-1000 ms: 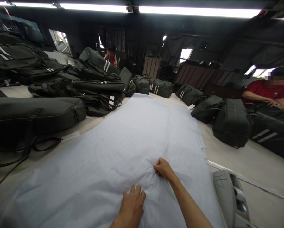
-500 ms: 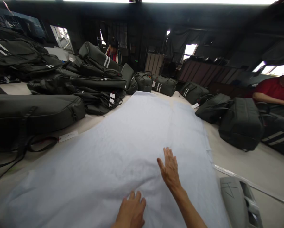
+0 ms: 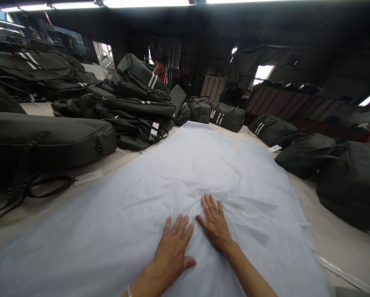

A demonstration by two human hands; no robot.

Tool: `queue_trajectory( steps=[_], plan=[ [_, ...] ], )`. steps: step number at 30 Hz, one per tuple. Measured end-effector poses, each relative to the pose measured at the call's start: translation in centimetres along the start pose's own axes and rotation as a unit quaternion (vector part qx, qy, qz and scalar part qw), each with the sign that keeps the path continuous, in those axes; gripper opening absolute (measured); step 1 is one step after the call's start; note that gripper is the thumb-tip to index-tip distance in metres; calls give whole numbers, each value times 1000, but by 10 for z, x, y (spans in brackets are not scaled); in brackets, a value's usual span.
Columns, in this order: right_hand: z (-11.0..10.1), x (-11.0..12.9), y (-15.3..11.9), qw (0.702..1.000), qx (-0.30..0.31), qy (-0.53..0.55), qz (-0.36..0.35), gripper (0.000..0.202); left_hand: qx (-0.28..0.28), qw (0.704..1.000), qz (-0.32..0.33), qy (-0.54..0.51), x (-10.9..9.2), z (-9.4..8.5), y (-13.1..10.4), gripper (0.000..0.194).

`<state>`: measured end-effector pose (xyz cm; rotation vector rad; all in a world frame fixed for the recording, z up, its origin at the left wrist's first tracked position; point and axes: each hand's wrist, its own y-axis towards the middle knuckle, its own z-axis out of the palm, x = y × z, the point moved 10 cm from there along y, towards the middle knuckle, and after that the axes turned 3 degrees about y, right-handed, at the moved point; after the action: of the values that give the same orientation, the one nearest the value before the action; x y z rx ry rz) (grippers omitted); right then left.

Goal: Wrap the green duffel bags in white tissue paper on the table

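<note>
A large pale, thin sheet (image 3: 135,218), which could be paper or cloth, lies spread over the table in front of me. My left hand (image 3: 172,251) rests flat on it near the bottom middle, fingers spread and holding nothing. Just to the right and a little farther out, my right hand (image 3: 214,222) presses on the same sheet with its fingers stretched. Creases run through the sheet around both hands, mostly to the right.
Dark green bags with white stripes are heaped at the left (image 3: 138,107). One long dark bag (image 3: 51,140) with a white tag (image 3: 88,177) lies nearer. More bags (image 3: 354,181) line the right side. A person (image 3: 164,74) is behind the heap.
My left hand has moved forward and its fingers have spread out flat. The right hand has come slightly left, closer to it. New creases show in the sheet, and the view has turned left.
</note>
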<state>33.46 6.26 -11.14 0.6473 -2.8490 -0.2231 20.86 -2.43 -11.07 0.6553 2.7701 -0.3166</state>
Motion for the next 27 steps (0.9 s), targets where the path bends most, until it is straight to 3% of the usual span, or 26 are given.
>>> queue_trajectory(
  steps=[3, 6, 9, 11, 12, 14, 16, 18, 19, 23, 27],
  plan=[
    [0, -31, 39, 1000, 28, 4, 11, 68, -26, 1000, 0, 7, -3, -17, 40, 82],
    [2, -38, 52, 998, 56, 13, 10, 69, -13, 1000, 10, 21, -8, -25, 58, 83],
    [-7, -18, 36, 996, 73, 35, -33, 69, 0, 999, 33, 36, -14, -25, 42, 89],
    [-31, -17, 16, 998, 30, 43, -37, 65, 15, 998, 46, 30, -17, -20, 18, 94],
    [-49, -30, 4, 999, -18, 37, -7, 64, 32, 998, 52, 20, -18, -14, 6, 96],
    [-83, -79, -31, 984, -125, 7, 128, 69, 78, 995, 60, -4, -18, 1, -15, 99],
    [-94, -141, -76, 938, -167, -15, 304, 81, 99, 993, 63, -20, -18, 12, -26, 103],
    [-78, -185, -110, 900, -120, -17, 419, 90, 92, 994, 61, -20, -16, 16, -26, 107],
    [-66, -196, -116, 895, -85, -16, 437, 90, 83, 995, 59, -15, -15, 17, -23, 108],
    [-40, -197, -87, 920, -4, -44, 390, 78, 55, 997, 62, 8, -15, 11, 0, 103],
    [-49, -203, -64, 919, 52, -48, 387, 74, 63, 996, 59, 24, -23, -1, 7, 99]
  ],
)
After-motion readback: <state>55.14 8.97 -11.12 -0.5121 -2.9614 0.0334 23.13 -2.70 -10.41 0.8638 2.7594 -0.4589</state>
